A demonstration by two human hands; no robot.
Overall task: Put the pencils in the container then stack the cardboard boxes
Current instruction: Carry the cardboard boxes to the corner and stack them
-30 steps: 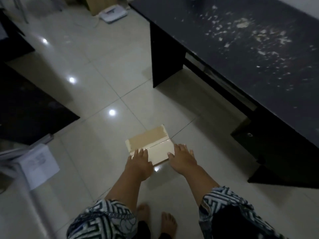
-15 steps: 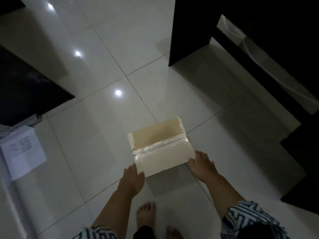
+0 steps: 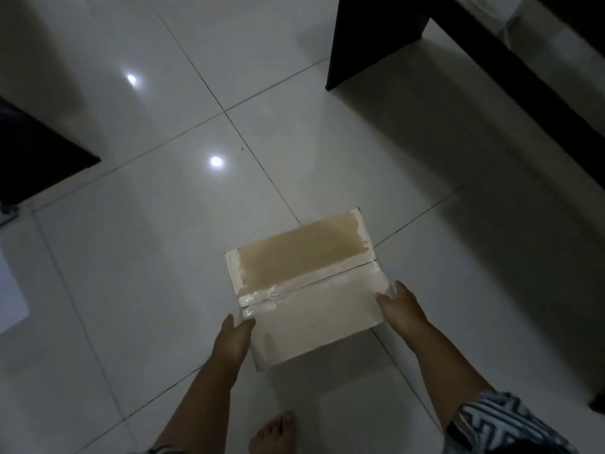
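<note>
A pale cardboard box [image 3: 304, 283] with a brown taped flap on its far half is held just above the white tiled floor, low in the middle of the head view. My left hand [image 3: 234, 335] grips its near left side. My right hand [image 3: 401, 308] grips its right side, with the fingers against the edge. No pencils and no container are in view.
A dark desk [image 3: 376, 37] with its side panel stands at the upper right. A dark piece of furniture [image 3: 36, 158] is at the left edge, with white paper [image 3: 9, 290] below it. My bare foot [image 3: 275, 434] stands under the box.
My hands slid from the box's top to its two sides and the box has come up off the floor, closer to me. The view has tilted down, away from the desk top.
</note>
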